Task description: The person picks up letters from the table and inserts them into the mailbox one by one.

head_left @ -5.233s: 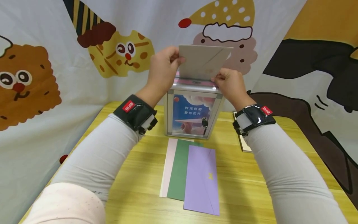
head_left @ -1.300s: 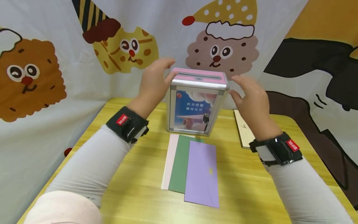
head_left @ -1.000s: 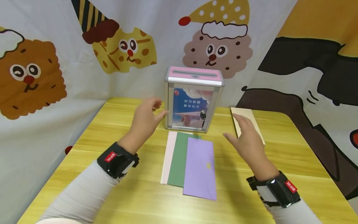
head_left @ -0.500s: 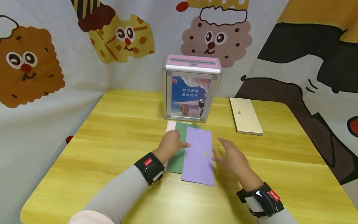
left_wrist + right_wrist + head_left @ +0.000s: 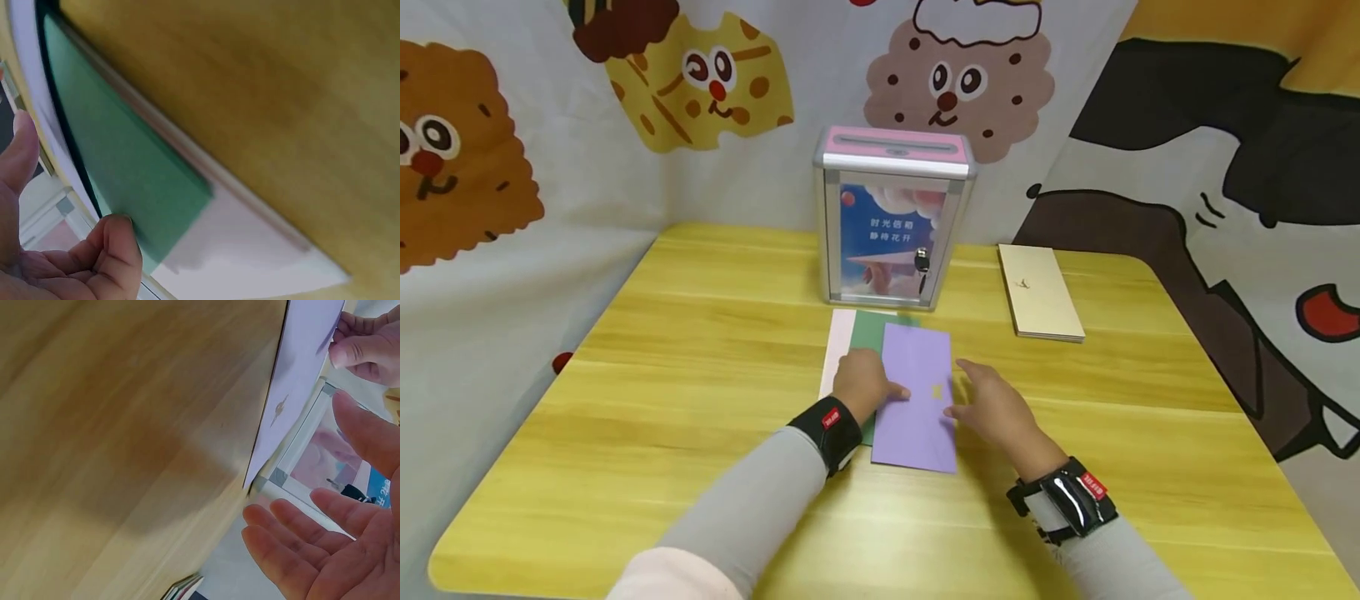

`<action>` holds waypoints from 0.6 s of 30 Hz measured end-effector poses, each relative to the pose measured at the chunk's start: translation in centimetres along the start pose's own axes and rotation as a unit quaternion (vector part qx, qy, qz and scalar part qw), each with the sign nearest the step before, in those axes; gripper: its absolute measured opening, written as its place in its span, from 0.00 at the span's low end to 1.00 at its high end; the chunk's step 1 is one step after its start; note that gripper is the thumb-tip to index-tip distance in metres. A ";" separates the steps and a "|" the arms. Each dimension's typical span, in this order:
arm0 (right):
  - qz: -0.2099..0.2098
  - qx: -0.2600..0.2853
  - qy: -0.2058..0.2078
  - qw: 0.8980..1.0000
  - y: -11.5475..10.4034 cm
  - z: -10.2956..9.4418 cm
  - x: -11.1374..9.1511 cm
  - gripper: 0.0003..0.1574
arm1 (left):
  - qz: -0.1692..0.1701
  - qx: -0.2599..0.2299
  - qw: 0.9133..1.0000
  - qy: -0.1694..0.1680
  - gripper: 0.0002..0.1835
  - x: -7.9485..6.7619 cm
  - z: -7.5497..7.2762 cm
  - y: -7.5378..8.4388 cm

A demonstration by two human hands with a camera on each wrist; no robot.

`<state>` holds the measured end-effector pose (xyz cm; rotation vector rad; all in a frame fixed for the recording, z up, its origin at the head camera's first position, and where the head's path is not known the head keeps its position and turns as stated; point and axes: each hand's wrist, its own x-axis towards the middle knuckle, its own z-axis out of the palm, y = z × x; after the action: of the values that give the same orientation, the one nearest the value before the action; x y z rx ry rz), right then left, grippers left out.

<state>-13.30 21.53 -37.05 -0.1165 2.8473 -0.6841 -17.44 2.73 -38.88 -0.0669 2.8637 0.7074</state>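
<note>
Head view: purple envelope (image 5: 917, 433) lay on table (image 5: 700, 350) before box (image 5: 887, 208), left hand (image 5: 861, 383) bent at its left edge, pinch couldn't be told, right hand (image 5: 997, 408) spread wide by its right edge.

— Which text faces you at upper centre in the head view?
— "时光信箱 静待花开", on the box's (image 5: 895, 165) poster (image 5: 891, 242).
— And your wristbands' (image 5: 820, 437) red labels (image 5: 1093, 486), lower centre and lower right?
— Too small to read.
</note>
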 end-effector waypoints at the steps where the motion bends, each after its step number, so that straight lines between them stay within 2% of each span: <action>1: 0.001 0.001 -0.001 1.000 0.1 -0.1 0.0 0.52 | 0.005 0.016 1.000 0.002 0.34 0.0 0.2 0.2; 5: 0.003 0.005 -0.004 1.000 0.5 -0.5 -0.3 0.51 | 0.022 0.079 0.997 0.014 0.40 -0.2 0.8 0.7; 9: 0.007 0.006 0.000 1.000 1.1 -0.9 -0.5 0.50 | 0.033 0.135 0.990 0.018 0.37 -0.5 1.1 1.3; 12: 0.007 0.007 0.005 1.000 1.5 -1.1 -0.7 0.49 | 0.030 0.138 0.990 0.016 0.33 -1.0 1.0 1.9; 18: 0.003 0.019 0.012 1.000 2.1 -1.3 -1.0 0.49 | -0.004 0.098 0.995 -0.008 0.30 -1.3 1.0 2.4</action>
<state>-12.68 24.11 -36.73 -0.0953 2.8541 -0.7418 -16.24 5.33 -38.44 -0.0452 2.8993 0.4209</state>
